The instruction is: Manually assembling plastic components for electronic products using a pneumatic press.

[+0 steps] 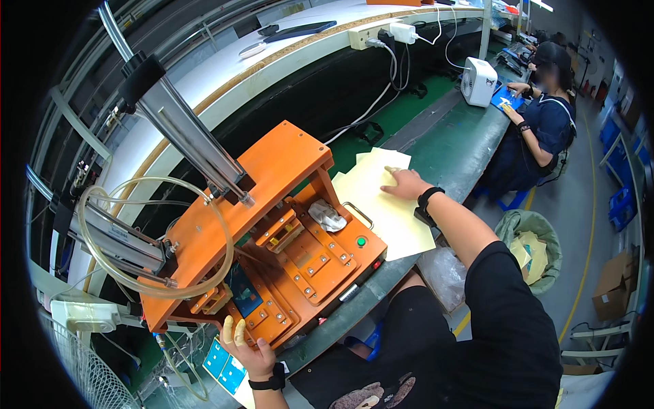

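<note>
See green bench (463, 140), orange press (276, 155) on it, yellow paper (381, 201) just right of press. Have right hand (407, 185) over paper, fingers spread; left hand (248, 352) at press corner, fingers apart, can't tell if touching; blue cards (217, 359) just beside

Orange press (272, 170), one; left hand (248, 351) stands at its corner; right hand (407, 185) rests on yellow sheets (392, 228).

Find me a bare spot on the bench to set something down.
The green bench looks bare between the yellow sheets and white fan. It's crowded around the orange press, with the left hand beside it and the right hand on the sheets.
</note>
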